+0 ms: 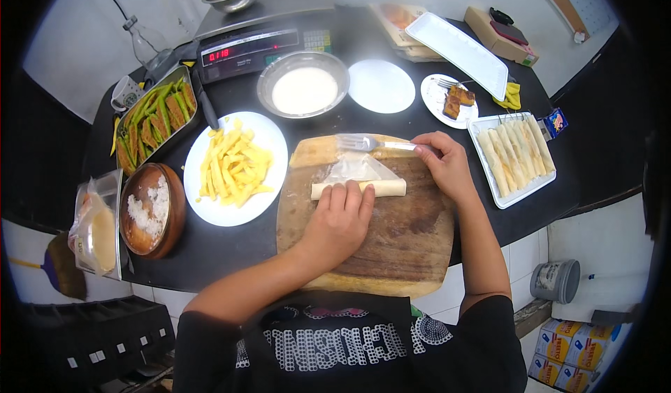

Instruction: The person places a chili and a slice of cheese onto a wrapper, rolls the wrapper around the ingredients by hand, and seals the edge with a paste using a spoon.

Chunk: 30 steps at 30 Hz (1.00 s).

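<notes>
My left hand (341,222) lies with its fingers over a pale rolled wrapper (390,188) on a wooden cutting board (403,235). Behind the roll, the wrapper's thin, pointed flap (361,167) spreads flat on the wood. Between thumb and fingers, my right hand (444,162) grips a metal fork (396,145). Its tines point left, over the far part of the board. Left of the board, a white plate (196,154) holds yellow strips (236,167). Several filled rolls (516,154) lie side by side on a white foam tray (528,190) at the right.
Behind the board stand a metal bowl (266,99) of white liquid, a white disc (381,86) and a scale (262,52). A metal tray (173,138) of stuffed green peppers, a knife (207,104) and a wooden bowl (175,209) are at left. A small plate (435,102) holds browned pieces.
</notes>
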{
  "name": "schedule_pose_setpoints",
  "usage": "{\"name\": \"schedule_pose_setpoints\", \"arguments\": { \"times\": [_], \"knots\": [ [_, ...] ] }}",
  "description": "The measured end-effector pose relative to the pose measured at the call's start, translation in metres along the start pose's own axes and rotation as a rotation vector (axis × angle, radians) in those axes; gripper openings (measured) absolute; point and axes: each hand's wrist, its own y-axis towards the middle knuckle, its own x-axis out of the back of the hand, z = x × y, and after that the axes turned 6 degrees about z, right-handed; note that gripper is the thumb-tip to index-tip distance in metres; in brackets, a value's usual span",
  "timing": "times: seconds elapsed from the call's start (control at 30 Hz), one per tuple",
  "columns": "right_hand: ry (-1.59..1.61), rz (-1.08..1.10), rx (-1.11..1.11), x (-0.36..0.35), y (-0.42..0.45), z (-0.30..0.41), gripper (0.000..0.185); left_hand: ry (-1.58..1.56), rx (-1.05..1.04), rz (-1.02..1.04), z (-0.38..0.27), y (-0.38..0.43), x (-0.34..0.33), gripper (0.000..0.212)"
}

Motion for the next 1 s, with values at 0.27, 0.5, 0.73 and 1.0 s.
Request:
{"name": "schedule_pose_setpoints", "arguments": {
  "times": [0.27,0.5,0.73,1.0],
  "knots": [
    [-0.033,-0.026,-0.038,0.011,-0.006,0.004,0.014,0.002,0.000,0.013,0.000,0.000,0.000,0.043],
    [0.035,-0.048,-0.059,0.025,-0.033,-0.018,0.011,-0.007,-0.011,-0.001,0.000,0.000,0.000,0.044],
    [0.069,-0.046,-0.021,0.032,-0.037,-0.016,0.011,0.020,-0.023,0.007,0.001,0.000,0.001,0.044],
    [-0.030,-0.104,0.118,0.034,0.009,0.006,0.014,0.026,-0.012,0.017,0.001,-0.001,0.001,0.043]
  ]
}}
